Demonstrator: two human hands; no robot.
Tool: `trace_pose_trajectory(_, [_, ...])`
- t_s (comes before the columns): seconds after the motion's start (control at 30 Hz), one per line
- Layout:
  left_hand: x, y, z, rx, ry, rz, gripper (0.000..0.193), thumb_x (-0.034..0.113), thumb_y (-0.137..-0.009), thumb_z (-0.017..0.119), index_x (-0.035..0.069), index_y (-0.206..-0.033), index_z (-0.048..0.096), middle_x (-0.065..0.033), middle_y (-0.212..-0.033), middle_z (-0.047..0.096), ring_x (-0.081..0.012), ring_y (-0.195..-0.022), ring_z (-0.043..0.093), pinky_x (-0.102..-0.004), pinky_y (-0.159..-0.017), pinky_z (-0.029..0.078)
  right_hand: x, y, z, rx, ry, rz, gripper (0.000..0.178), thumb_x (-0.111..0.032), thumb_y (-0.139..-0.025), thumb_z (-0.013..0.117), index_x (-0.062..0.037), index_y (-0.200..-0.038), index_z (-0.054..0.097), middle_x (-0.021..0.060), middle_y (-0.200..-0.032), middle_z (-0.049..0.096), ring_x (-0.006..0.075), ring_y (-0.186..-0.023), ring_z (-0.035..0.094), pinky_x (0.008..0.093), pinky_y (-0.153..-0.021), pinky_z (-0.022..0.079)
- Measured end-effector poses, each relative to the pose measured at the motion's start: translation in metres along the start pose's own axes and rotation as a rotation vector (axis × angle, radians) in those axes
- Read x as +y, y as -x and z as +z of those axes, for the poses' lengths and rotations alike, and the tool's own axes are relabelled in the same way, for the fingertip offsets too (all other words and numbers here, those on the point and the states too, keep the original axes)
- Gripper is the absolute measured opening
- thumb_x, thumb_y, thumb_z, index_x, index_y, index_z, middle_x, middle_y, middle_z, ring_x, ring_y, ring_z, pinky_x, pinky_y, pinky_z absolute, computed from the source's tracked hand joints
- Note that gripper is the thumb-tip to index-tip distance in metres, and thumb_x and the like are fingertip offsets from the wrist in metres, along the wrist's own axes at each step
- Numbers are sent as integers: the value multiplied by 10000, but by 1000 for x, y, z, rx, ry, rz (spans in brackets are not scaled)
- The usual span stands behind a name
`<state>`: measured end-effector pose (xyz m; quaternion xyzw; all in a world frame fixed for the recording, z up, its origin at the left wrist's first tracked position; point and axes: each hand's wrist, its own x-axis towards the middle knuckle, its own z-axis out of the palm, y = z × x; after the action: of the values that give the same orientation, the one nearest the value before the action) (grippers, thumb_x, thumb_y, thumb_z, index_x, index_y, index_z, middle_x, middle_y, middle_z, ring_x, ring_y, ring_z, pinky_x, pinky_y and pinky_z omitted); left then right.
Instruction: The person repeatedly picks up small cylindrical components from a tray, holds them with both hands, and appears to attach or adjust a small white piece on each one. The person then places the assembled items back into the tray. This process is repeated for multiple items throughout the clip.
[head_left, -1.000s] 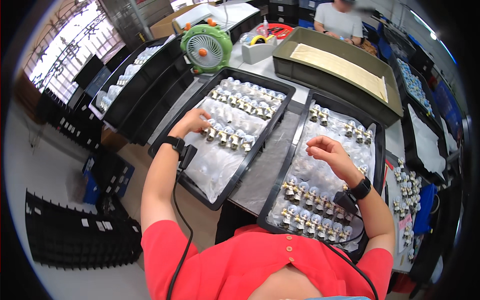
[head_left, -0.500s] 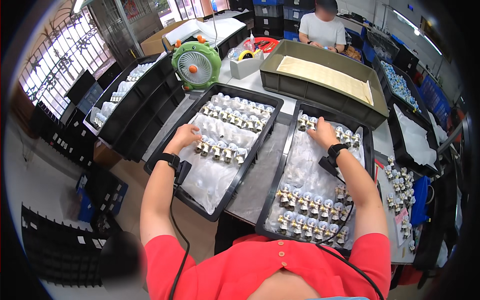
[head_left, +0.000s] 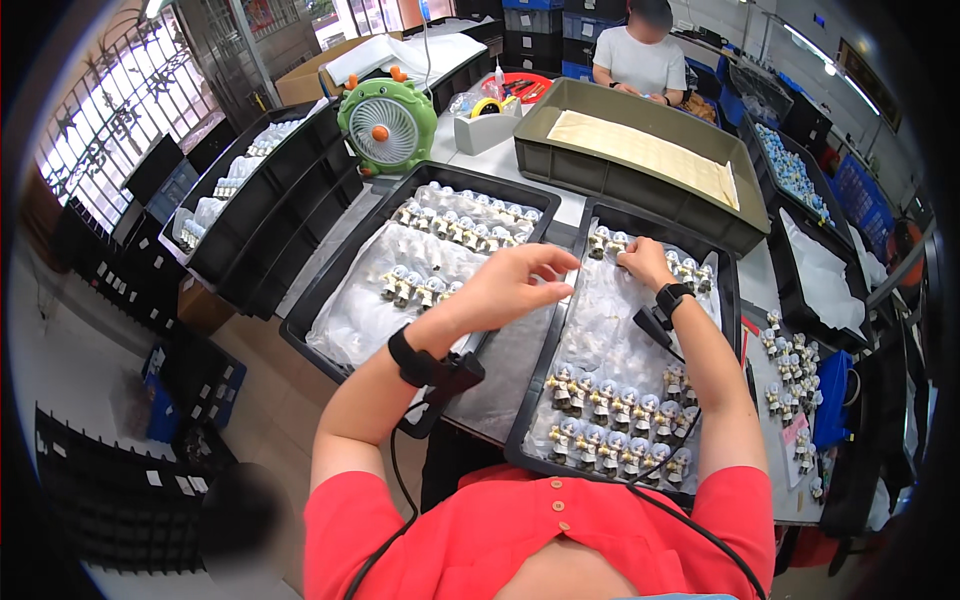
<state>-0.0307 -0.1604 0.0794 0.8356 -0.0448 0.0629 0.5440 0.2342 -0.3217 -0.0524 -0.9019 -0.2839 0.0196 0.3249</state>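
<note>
My left hand [head_left: 528, 284] hangs with fingers spread and nothing in it, over the gap between two black trays. Below and left of it, the left tray [head_left: 300, 335] has rows of small silver-haired figurines [head_left: 470, 232] on thin white plastic sheeting. My right hand [head_left: 648, 262] is at the far end of the right tray [head_left: 527, 425], fingers bent together within a row of figurines. Two figurines [head_left: 607, 241] stand just left of its fingertips, and several others are to its right. Whatever its fingers pinch is hidden. More figurine rows [head_left: 615, 450] fill the right tray's near end.
A green fan [head_left: 388, 125] and an olive bin [head_left: 640, 185] stand beyond the trays. Loose figurines [head_left: 795, 370] lie at the right by a blue container [head_left: 835, 400]. Black cables run from both wrists. Across the table sits a person in a white shirt [head_left: 640, 62].
My left hand has left the figurine row in the left tray and moved right toward the right tray. My right hand stays at the far row, its fingers now more curled.
</note>
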Motion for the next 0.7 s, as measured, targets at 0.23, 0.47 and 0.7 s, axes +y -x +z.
trace_pose_trajectory(0.23, [-10, -8, 22, 58, 88, -39, 513, 111, -824, 662, 68, -1296, 465, -89, -1213, 516, -142, -986, 549, -282, -850, 472, -44, 48, -44, -307, -1063, 192, 168, -97, -791, 652, -42, -918, 557, 20, -814, 601, 114, -724, 600, 258, -684, 512])
trace_pose_trajectory(0.47, [-20, -9, 46, 147, 276, 17, 691, 114, -820, 670, 133, -1411, 312, -98, -1329, 419, -190, -1127, 481, -309, -924, 438, -84, 120, -50, -504, -1276, 48, 198, -110, -857, 611, -66, -1024, 514, -1, -963, 558, 95, -862, 575, 259, -790, 490])
trace_pose_trajectory(0.7, [-27, -9, 52, 177, 191, 96, 625, 100, -821, 676, 48, -1361, 365, -71, -1297, 462, -155, -1077, 504, -310, -906, 454, -88, 128, -44, -604, -1188, -22, 211, -124, -858, 627, -42, -1017, 514, 13, -934, 560, 92, -832, 569, 246, -758, 481])
